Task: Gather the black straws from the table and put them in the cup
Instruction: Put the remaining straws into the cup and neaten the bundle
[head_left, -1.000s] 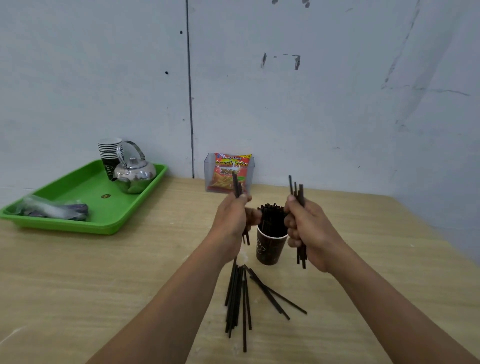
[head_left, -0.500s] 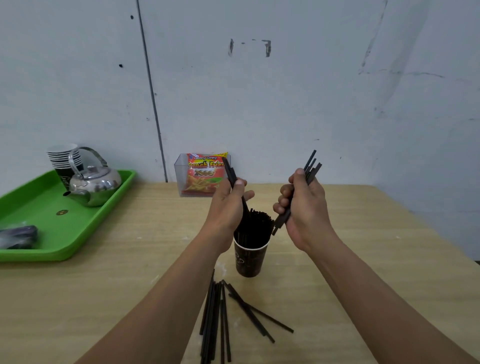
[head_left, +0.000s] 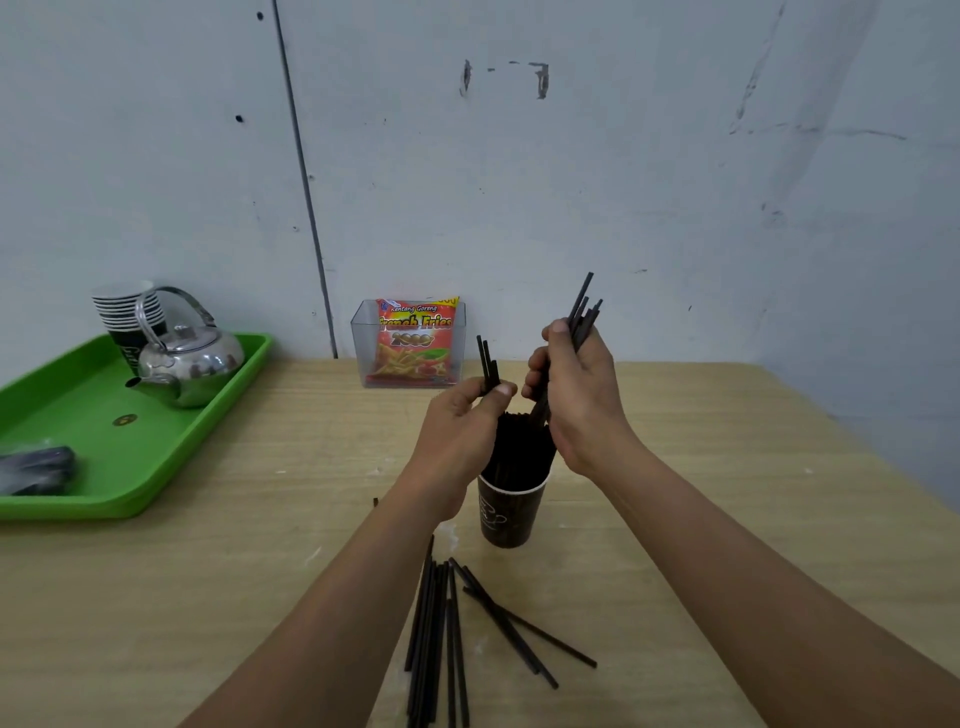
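1. Left hand (head_left: 462, 415): closed on a few black straws (head_left: 487, 364), above the cup.
2. Right hand (head_left: 576, 384): gripping a tilted straw bundle (head_left: 584, 312).
3. Paper cup (head_left: 511, 512): upright on bench (head_left: 208, 597), full of straws.
4. Loose straws (head_left: 441, 639): lying just before cup.

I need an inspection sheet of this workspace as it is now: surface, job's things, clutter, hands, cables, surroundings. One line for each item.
Surface: wooden table, pale, with faint white marks.
Job's things: dark paper cup upright, packed with black straws; loose straws lie on the table in front of it.
Clutter: green tray at far left with a metal kettle, stacked cups and a dark wrapped bundle; clear box holding a French Fries packet.
Hands: left hand and right hand each grip a few straws above the cup.
Cables: nothing seen.
Surroundings: scuffed white wall.
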